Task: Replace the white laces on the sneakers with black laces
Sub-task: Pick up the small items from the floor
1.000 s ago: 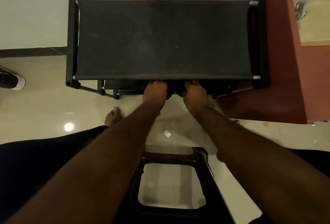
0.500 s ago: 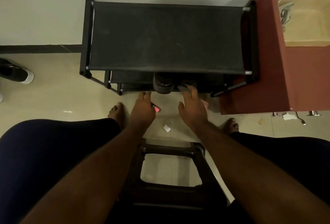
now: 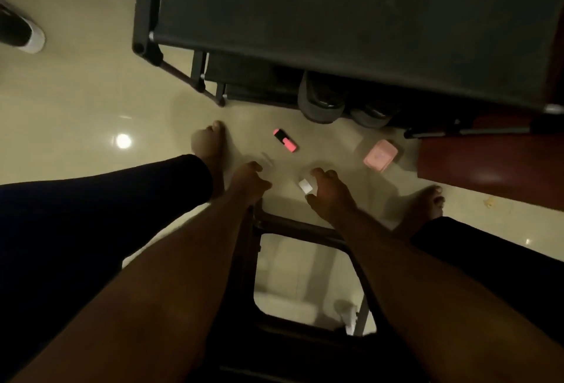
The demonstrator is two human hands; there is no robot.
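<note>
Where the rack's (image 3: 351,10) lower shelf faces near, two dark sneakers (image 3: 320,104) sit heel-out under its black fabric top, laces out of sight. A pink box (image 3: 380,155) lies on the floor (image 3: 76,107) to their right, contents hidden. A pink highlighter (image 3: 285,140) lies left of it, and a white scrap (image 3: 305,185) just beside the right hand (image 3: 331,191). That hand and the left hand (image 3: 248,182) hover loosely curled, released, above the stool's (image 3: 293,225) far edge. A red cabinet (image 3: 488,162) stands right, a lone shoe (image 3: 21,33) far left.
</note>
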